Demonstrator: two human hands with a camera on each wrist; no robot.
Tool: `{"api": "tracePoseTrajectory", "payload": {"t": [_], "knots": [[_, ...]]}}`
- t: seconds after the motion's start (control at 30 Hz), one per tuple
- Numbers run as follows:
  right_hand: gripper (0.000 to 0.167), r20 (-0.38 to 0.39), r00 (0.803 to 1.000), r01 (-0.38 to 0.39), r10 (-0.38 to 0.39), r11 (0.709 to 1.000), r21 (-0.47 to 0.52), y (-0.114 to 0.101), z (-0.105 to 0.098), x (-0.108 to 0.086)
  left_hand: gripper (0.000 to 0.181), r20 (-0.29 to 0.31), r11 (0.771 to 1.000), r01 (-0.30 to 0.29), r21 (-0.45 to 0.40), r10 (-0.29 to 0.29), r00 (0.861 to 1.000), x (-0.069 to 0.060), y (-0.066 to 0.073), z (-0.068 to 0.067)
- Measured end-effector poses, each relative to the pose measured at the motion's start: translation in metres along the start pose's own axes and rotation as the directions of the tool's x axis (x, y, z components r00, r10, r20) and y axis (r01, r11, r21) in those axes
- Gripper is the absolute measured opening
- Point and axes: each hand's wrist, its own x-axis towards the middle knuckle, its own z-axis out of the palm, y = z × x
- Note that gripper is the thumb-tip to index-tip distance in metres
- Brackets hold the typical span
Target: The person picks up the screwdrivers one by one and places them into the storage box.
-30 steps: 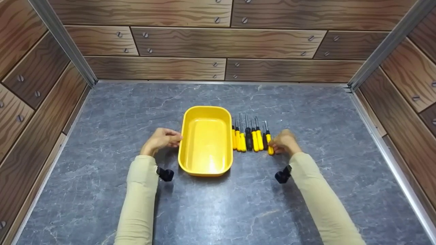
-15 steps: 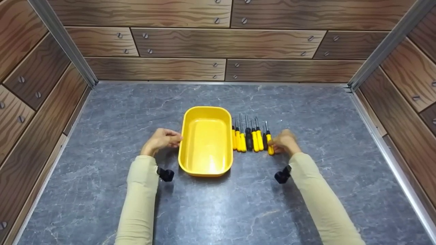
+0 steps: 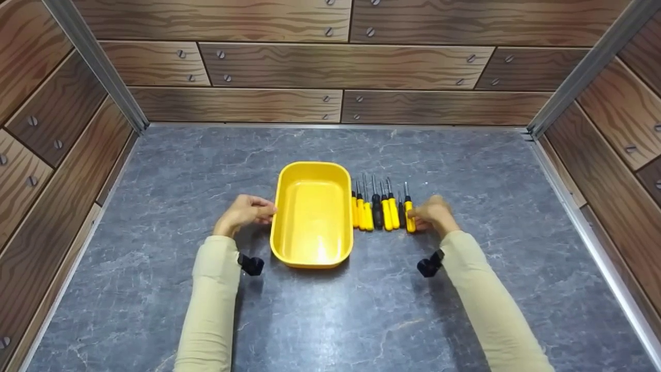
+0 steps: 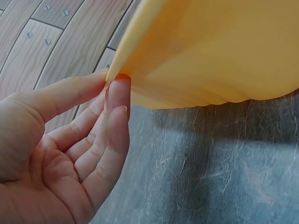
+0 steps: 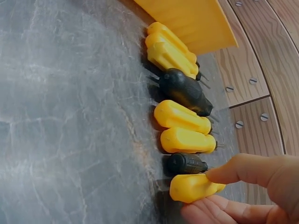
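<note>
A yellow tray (image 3: 312, 222) stands upright on the grey surface, its inside bare. My left hand (image 3: 244, 213) pinches its left rim between thumb and fingers; the left wrist view shows the hand (image 4: 70, 144) at the tray's edge (image 4: 135, 37). Right of the tray lies a row of screwdrivers with yellow or black handles, tips pointing away. My right hand (image 3: 435, 214) pinches the yellow-handled screwdriver (image 3: 409, 207) at the row's right end. In the right wrist view, thumb and fingers of the hand (image 5: 261, 186) grip that handle (image 5: 189, 187), beside a short black one (image 5: 186, 163).
Wood-patterned walls (image 3: 341, 64) enclose the back and both sides, with metal profiles at the corners. A black wrist camera (image 3: 251, 265) sits at the left sleeve, another (image 3: 428, 266) at the right one. The left end of the row is close against the tray.
The rightmost screwdriver in my right hand has turned slightly straighter and shifted a little away from me. My left hand and the tray have stayed in place.
</note>
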Motion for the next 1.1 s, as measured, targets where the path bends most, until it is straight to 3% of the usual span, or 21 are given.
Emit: {"api": "tracePoseTrajectory", "payload": {"t": [0.13,0.3,0.73,1.1], "knots": [[0.012,-0.003,1.000,0.008,-0.008,1.000,0.026,-0.001,0.000,-0.002,0.037,0.001,1.000,-0.003,-0.014,0.003,1.000,0.000,-0.001,0.001],[0.023,0.002,1.000,0.012,-0.012,0.999,0.041,-0.005,0.000,-0.004,0.037,-0.002,1.000,0.007,-0.019,-0.007,1.000,-0.001,-0.002,0.000],[0.011,0.030,0.998,0.062,-0.063,0.997,0.038,-0.014,0.004,-0.011,0.038,0.009,1.000,0.005,-0.015,-0.005,1.000,0.000,0.000,0.000],[0.021,0.049,0.996,0.078,-0.078,0.997,-0.003,-0.020,0.010,-0.014,0.039,0.016,1.000,-0.010,-0.016,0.010,1.000,0.000,-0.001,-0.001]]}}
